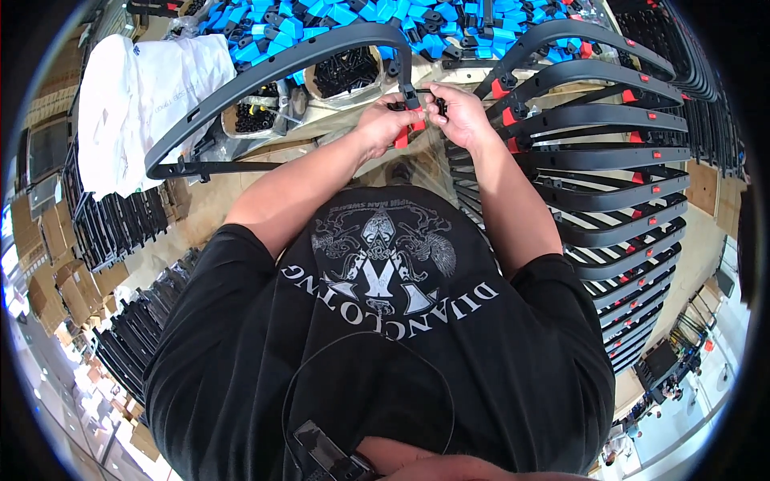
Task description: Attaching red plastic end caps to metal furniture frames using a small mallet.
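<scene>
A black curved frame (277,58) arches across in front of me from the left, and its end comes down between my hands. My left hand (387,127) is closed around that end, where a red piece (402,139) hangs below the fingers. Close beside it, my right hand (459,119) pinches a small black part (441,105) between thumb and fingers. Fingers hide much of the part, so its exact kind cannot be made out. The fingertips of both hands are nearly touching at the frame's end.
Blue plastic pieces (353,14) are heaped at the back. Bags of small black parts (346,74) and black fittings (255,117) sit nearer. Similar black frames with red pieces (609,156) are stacked at right. A white plastic bag (132,112) lies at left, above black bars (120,228).
</scene>
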Demonstrator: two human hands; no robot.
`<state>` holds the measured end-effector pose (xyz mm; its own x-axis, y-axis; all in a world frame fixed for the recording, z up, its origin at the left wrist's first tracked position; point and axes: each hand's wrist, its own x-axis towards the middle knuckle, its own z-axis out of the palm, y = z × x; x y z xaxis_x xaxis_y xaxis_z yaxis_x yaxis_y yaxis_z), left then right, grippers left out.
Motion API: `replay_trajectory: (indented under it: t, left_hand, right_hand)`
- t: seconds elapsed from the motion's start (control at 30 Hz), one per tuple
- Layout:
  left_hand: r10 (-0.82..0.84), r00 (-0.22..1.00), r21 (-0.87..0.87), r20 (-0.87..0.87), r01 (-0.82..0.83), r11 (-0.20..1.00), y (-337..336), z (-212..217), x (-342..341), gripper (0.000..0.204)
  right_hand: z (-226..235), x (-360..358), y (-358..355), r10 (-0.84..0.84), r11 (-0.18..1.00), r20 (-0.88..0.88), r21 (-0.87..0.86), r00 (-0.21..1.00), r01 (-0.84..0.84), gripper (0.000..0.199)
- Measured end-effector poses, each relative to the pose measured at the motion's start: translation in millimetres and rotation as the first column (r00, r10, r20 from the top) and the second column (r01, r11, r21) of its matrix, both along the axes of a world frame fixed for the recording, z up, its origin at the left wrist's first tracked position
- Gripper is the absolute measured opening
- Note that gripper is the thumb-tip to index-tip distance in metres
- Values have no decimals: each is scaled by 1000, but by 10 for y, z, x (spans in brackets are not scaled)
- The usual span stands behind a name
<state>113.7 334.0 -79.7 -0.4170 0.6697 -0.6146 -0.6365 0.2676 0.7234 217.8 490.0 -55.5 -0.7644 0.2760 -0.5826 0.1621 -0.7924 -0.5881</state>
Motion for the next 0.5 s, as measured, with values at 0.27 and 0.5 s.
replay_trajectory:
  t: [0.27, 0.5]
  left_hand:
    - [39, 998, 33, 42, -40, 999, -5, 35, 18, 55]
    - [20, 998, -54, 61, -17, 998, -75, 198, 32, 35]
  right_hand:
    - [-43, -16, 72, 78, 988, -83, -124, 993, -88, 22]
    - [-64, -133, 71, 139, 980, -5, -146, 990, -138, 17]
